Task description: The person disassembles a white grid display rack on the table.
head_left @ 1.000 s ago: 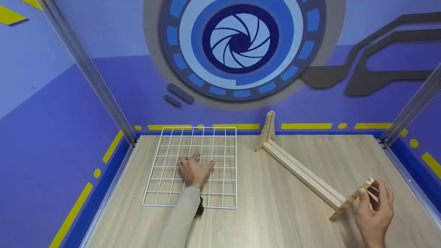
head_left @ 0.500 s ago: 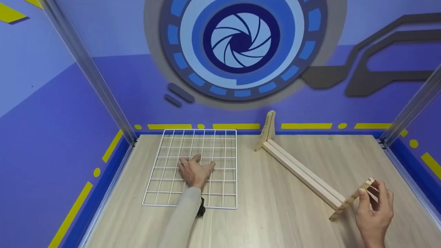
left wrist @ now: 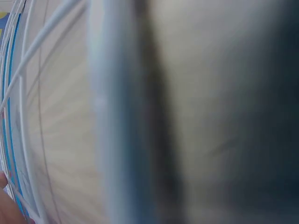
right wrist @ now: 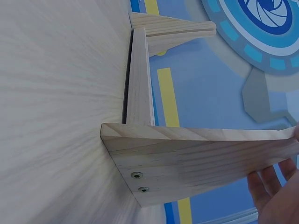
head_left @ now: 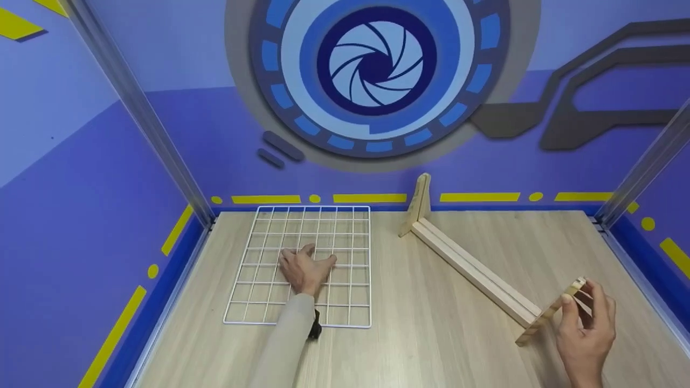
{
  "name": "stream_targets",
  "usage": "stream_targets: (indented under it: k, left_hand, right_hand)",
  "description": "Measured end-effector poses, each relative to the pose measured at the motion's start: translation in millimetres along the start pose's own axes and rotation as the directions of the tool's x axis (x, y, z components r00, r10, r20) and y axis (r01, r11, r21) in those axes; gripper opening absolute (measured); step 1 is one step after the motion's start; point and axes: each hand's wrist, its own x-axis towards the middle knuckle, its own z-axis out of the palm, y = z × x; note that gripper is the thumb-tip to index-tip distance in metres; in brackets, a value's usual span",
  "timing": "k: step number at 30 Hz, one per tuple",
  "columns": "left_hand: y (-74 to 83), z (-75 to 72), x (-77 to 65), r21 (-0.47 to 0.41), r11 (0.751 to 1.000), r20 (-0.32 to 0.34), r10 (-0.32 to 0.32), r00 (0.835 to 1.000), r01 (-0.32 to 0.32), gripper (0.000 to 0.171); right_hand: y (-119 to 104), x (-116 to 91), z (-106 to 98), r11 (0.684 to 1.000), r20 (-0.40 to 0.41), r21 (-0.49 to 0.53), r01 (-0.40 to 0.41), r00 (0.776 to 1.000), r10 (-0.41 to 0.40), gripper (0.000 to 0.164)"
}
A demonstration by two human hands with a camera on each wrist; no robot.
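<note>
A white wire grid panel (head_left: pixel 353 282) lies at the left of the table, its far edge near the back wall. My left hand (head_left: pixel 305 269) grips its middle wires with bent fingers. In the left wrist view, part of that hand (left wrist: pixel 9 207) shows at the lower left by the blurred wires. At the right, a wooden stand (head_left: pixel 474 268) has a grooved crossbar between two upright end pieces. My right hand (head_left: pixel 587 328) pinches the top of the near end piece (right wrist: pixel 187 163) between thumb and fingers. Two bolts show on that piece's outer face.
The light wood table (head_left: pixel 420 345) is bounded by a patterned blue wall (head_left: pixel 188 129) at the back and by side panels. Metal posts (head_left: pixel 135 108) rise at the back corners. Bare tabletop separates the grid from the stand.
The grid's far edge has come down a little in the head view, its near edge almost unmoved. My left hand has shifted very slightly with it. The right hand and stand have stayed still.
</note>
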Motion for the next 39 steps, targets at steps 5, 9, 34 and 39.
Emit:
stream_targets:
  k: [5,9,34,39]
  left_hand:
    - [-1.1,-0.1,-1.2,0.014,1.000,0.019,-0.011,1.000,0.010,0.068]
    - [0.0,-1.6,-0.8,0.006,1.000,0.036,-0.015,0.999,0.015,0.066]
    - [4.5,-8.4,-2.6,0.034,0.999,0.115,0.005,0.993,-0.009,0.065]
    - [9.7,-11.7,-1.9,0.102,0.995,0.158,-0.016,0.987,0.000,0.066]
  right_hand:
    - [0.7,-0.3,0.1,1.000,-0.003,0.009,0.004,1.000,-0.004,0.051]
    - [-0.4,0.1,0.1,1.000,-0.007,0.008,0.003,1.000,-0.003,0.051]
    - [-4.4,1.8,1.0,0.999,0.007,-0.028,-0.034,0.999,0.034,0.050]
    - [-12.9,0.9,-0.7,0.998,0.010,-0.037,-0.052,0.999,0.053,0.051]
